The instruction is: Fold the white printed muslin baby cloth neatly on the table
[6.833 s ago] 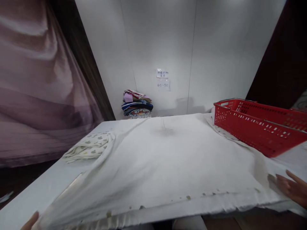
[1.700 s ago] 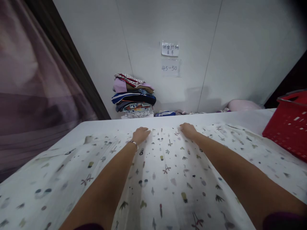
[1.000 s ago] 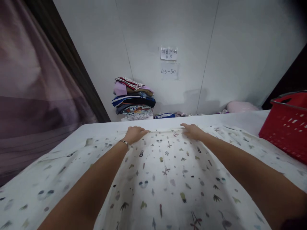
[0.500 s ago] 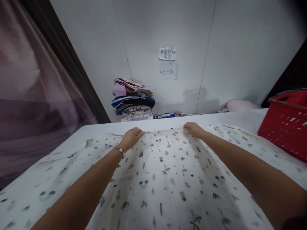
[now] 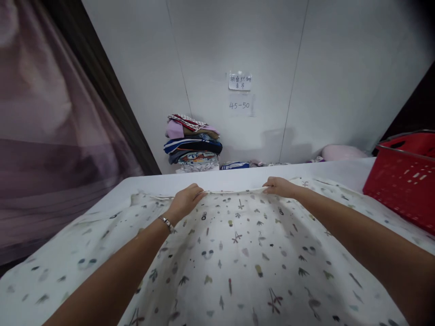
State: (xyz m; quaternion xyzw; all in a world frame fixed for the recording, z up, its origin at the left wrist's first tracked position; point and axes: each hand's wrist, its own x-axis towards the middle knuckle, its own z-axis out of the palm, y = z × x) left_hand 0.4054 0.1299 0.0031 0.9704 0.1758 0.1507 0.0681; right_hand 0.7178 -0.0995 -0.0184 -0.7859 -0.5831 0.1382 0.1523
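A wide white cloth (image 5: 244,244) printed with small leaves, twigs and other motifs covers most of the white table (image 5: 139,180). My left hand (image 5: 186,199) pinches its far edge left of the middle; a metal bracelet (image 5: 166,224) circles that wrist. Farther right along the same edge, my right hand (image 5: 278,186) grips the cloth between thumb and fingers. The edge between both hands is drawn fairly straight and slightly raised. On either side the cloth spreads out with some creases.
A red plastic basket (image 5: 404,185) stands at the right. Beyond the table's far edge are a stack of folded fabrics (image 5: 193,145) and a pink rounded item (image 5: 346,152). Paper notes (image 5: 239,82) hang on the wall. A mauve curtain (image 5: 61,149) hangs at the left.
Both hands have come slightly nearer with the cloth's far edge, which is now gathered or turned over a little between them. The view has shifted slightly.
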